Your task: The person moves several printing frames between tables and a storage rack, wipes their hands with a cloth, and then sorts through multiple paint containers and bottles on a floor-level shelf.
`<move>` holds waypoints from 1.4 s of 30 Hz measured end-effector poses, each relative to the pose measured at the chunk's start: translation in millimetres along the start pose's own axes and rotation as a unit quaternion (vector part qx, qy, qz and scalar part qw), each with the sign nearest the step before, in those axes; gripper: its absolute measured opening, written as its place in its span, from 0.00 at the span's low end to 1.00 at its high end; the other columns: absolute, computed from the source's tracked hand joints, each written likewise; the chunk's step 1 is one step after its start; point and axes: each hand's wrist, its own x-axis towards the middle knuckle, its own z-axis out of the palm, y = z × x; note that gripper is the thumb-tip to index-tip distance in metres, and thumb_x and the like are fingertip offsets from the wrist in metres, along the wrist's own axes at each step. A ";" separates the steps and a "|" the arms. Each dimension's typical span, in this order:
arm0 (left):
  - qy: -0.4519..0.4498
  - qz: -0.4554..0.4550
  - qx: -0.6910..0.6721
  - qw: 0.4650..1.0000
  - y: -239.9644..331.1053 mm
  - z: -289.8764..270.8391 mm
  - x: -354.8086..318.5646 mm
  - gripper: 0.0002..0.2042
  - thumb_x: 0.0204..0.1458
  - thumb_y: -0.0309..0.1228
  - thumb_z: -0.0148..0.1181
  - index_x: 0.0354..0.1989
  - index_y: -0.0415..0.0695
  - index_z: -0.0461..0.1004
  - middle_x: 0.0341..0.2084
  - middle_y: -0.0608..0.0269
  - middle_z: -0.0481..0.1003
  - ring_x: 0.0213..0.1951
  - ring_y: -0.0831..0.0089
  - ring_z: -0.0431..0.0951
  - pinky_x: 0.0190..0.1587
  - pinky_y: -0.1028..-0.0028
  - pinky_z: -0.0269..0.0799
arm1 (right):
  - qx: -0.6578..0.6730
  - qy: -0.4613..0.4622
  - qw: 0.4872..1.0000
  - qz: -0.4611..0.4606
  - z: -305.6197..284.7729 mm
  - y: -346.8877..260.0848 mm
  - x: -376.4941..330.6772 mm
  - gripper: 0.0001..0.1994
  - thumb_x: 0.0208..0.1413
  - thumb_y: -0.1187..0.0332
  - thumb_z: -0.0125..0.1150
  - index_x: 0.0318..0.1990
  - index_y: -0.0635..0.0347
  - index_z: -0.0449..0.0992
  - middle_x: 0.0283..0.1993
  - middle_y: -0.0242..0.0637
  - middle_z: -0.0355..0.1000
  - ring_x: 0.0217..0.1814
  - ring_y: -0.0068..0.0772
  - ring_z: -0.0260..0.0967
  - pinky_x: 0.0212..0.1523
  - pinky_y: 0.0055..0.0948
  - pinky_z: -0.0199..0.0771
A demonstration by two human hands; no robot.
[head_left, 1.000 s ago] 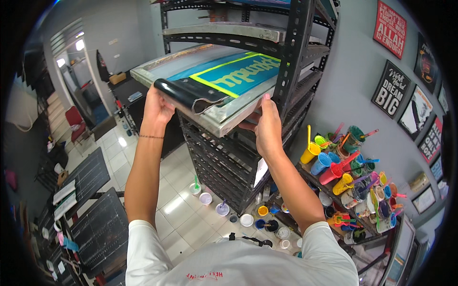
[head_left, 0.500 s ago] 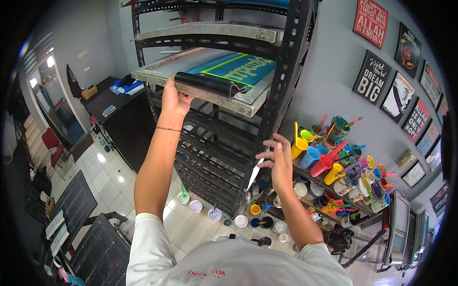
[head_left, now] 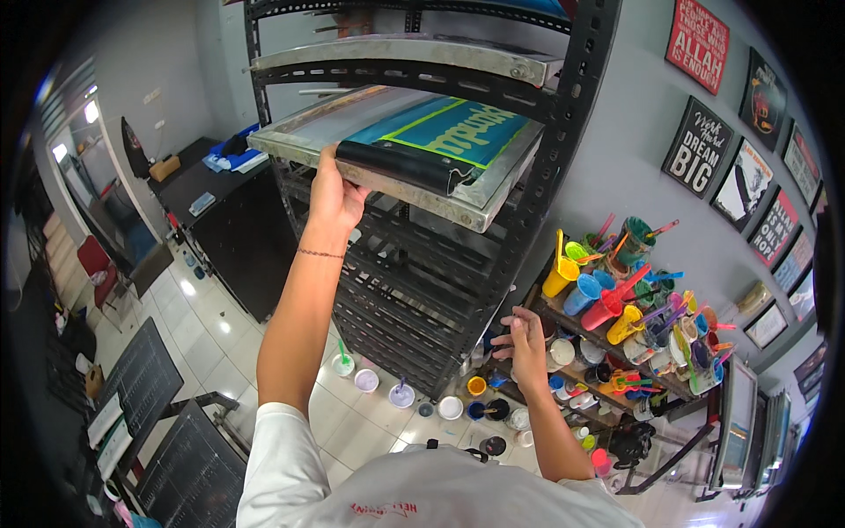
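My left hand [head_left: 341, 195] is closed on the near edge of a screen printing frame [head_left: 283, 146], its thumb on top and fingers underneath. The frame lies on a black slotted-metal rack [head_left: 576, 97] and sticks out toward me. Its mesh carries a teal area [head_left: 493, 132] with pale lettering and a yellow-green border. A long black bar with a curled end [head_left: 396, 165] rests along the frame's near edge, beside my left thumb. Lower down, my right hand [head_left: 526, 348] is apart from the rack, fingers loosely bent and apart, holding nothing.
Another screen frame [head_left: 405, 55] sits on the level above. At right, a shelf [head_left: 572, 330] holds many coloured paint tubs and spatulas [head_left: 607, 308]. Several tubs [head_left: 400, 394] stand on the tiled floor by the rack. A black table [head_left: 229, 238] is at left.
The view has shifted, so the rack and frame appear farther right. My right hand has dropped away from the rack post, and the white strip beside it no longer shows. My left hand keeps its grip.
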 end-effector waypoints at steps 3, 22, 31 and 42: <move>-0.012 -0.023 0.015 1.000 -3.7 -4.1 3.0 0.12 0.58 0.38 0.50 0.42 0.43 0.71 0.38 0.64 0.75 0.41 0.71 0.76 0.45 0.68 0.76 | 0.000 0.006 1.000 0.015 -6.9 11.5 -3.6 0.21 0.65 0.58 0.45 0.58 0.66 0.57 0.48 0.42 0.66 0.36 0.28 0.73 0.28 0.22 0.76; 0.127 -0.036 0.432 0.892 -226.7 -164.4 -219.1 0.18 0.61 0.46 0.44 0.43 0.41 0.63 0.36 0.57 0.71 0.30 0.70 0.74 0.32 0.72 0.72 | 0.009 0.229 0.944 0.236 -223.5 133.9 -214.8 0.22 0.61 0.56 0.53 0.54 0.65 0.62 0.46 0.43 0.68 0.38 0.32 0.75 0.29 0.27 0.78; -0.630 -0.389 0.341 0.580 -500.5 93.3 -528.8 0.13 0.56 0.32 0.56 0.45 0.38 0.70 0.35 0.58 0.75 0.31 0.71 0.77 0.32 0.75 0.73 | 0.079 0.524 0.803 0.273 -415.5 147.8 -441.3 0.21 0.61 0.58 0.54 0.51 0.67 0.65 0.47 0.45 0.69 0.40 0.37 0.75 0.33 0.33 0.78; -0.824 -0.324 0.243 0.397 -690.5 267.7 -765.3 0.13 0.55 0.32 0.56 0.42 0.35 0.73 0.35 0.52 0.77 0.36 0.64 0.78 0.39 0.70 0.73 | 0.155 0.710 0.633 0.267 -548.7 130.4 -641.6 0.19 0.60 0.60 0.53 0.51 0.66 0.66 0.47 0.44 0.70 0.41 0.38 0.74 0.35 0.32 0.76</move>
